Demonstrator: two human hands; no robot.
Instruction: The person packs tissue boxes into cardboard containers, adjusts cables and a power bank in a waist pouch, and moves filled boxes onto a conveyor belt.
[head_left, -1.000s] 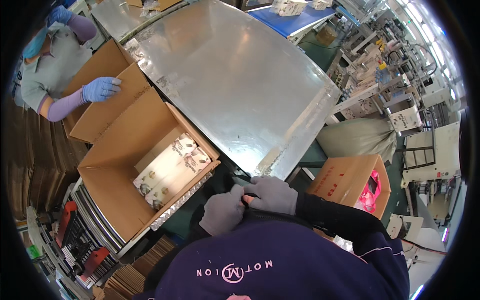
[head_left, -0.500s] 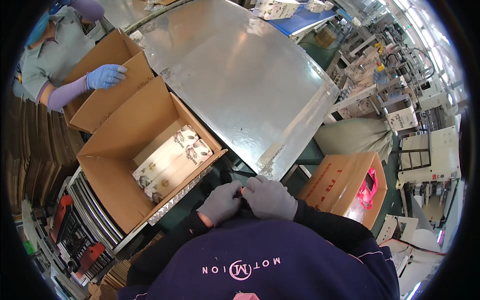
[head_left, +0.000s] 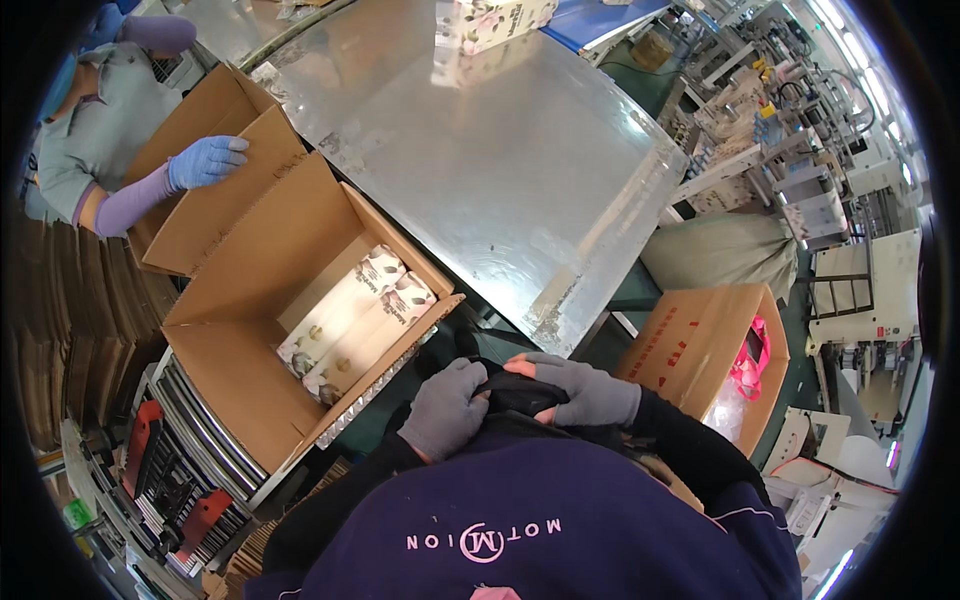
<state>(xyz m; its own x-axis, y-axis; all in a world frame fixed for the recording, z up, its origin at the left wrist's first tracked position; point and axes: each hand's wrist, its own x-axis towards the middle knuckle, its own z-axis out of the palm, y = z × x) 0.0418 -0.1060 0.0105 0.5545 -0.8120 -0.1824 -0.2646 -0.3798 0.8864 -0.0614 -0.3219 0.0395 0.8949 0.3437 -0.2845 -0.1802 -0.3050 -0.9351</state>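
Note:
In front of my body, both grey-gloved hands grip a dark cloth point(head_left: 518, 393), which bunches between them. My left hand point(head_left: 445, 408) has its fingers curled in at the cloth's left side. My right hand point(head_left: 580, 390), bare fingertips showing, pinches its right side. What else may be under the cloth is hidden. Ahead to the left, an opened cardboard box point(head_left: 228, 385) stands on a roller conveyor. Inside lie white floral-printed packs point(head_left: 345, 325), side by side against its right wall. Neither hand touches the box.
A metal table point(head_left: 470, 190) spreads ahead; another floral pack point(head_left: 495, 22) stands at its far edge beside a blue belt point(head_left: 590, 22). A co-worker's blue-gloved hand point(head_left: 207, 162) rests on a carton flap. To my right sits a carton point(head_left: 665, 345) with pink straps point(head_left: 750, 365).
My hands have moved apart, the right one rightward, and dark cloth now shows between them. The far floral pack has slid left from the belt onto the metal table.

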